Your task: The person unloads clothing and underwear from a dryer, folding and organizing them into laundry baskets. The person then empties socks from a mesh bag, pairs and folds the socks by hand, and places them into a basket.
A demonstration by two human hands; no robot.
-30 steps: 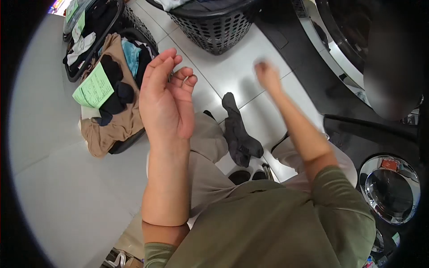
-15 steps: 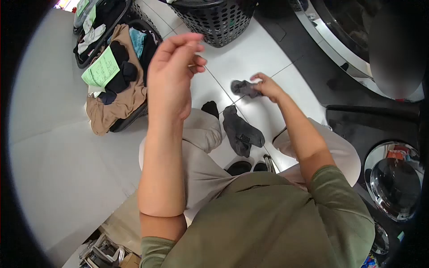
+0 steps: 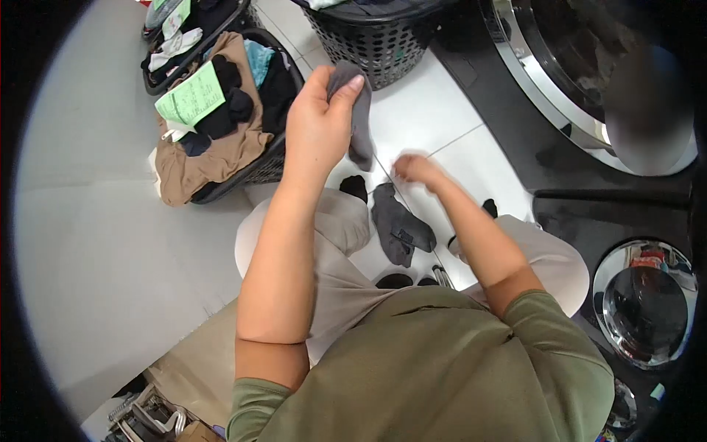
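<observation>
A dark grey sock hangs from my left hand, pinched between the thumb and fingers, its lower end dangling above the white tiles. My right hand is low, just to the right of that dangling end. Its fingers look curled but are smeared by motion, so whether it holds anything cannot be made out. More dark grey socks lie overlapping on the floor between my legs, below my right hand.
To the left, a dark basket holds clothes under a green paper slip. A perforated black basket stands ahead. Front-loading machines with round doors line the right. My feet in black socks flank the floor socks.
The loose grey sock has passed from my right hand to my left. My left hand has moved right and closed on it. My right hand has shifted slightly left and down.
</observation>
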